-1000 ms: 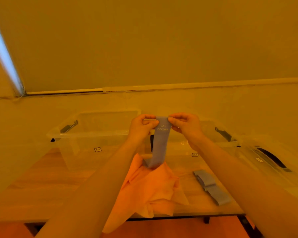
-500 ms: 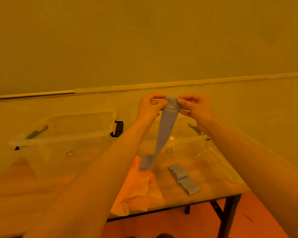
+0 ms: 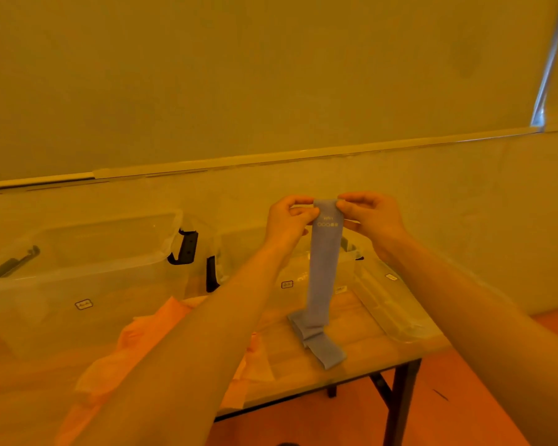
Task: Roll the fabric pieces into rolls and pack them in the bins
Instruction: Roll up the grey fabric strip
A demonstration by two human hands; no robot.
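Both hands, left (image 3: 287, 220) and right (image 3: 372, 217), pinch the strip's (image 3: 323, 268) top corners; its long axis hangs vertically below each grip.

Blue fabric strip (image 3: 323, 268) with pale printed marks, orange cloth (image 3: 149, 342), clear bins (image 3: 78, 272) with black latches

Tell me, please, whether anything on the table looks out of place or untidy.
Yes: the orange cloth lies crumpled at the table's front edge, partly hanging over it, and a second blue strip lies loose, unrolled.
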